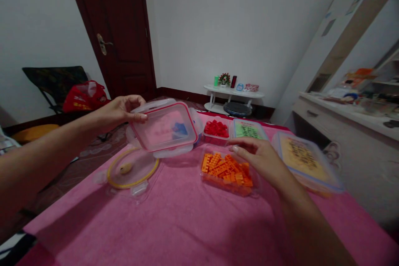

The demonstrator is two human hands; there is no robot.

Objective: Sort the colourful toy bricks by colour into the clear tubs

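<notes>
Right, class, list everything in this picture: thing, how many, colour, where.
cloth: one, pink, covering the table.
orange bricks: many, orange, in a clear tub, centre.
red bricks: many, red, in a tub behind them.
green-lidded tub: one, green, right of the red bricks.
yellow-lidded tub: one, yellow, far right.
round lid: one, clear with yellow ring, flat at left.
rectangular lid: one, clear with red rim, held up at left.
door: one, dark brown, back left.
side table: one, white, back wall.
left hand: one, gripping the rectangular lid.
right hand: one, open, above the orange bricks.

Orange bricks (227, 169), pink tablecloth (174, 220)
</notes>
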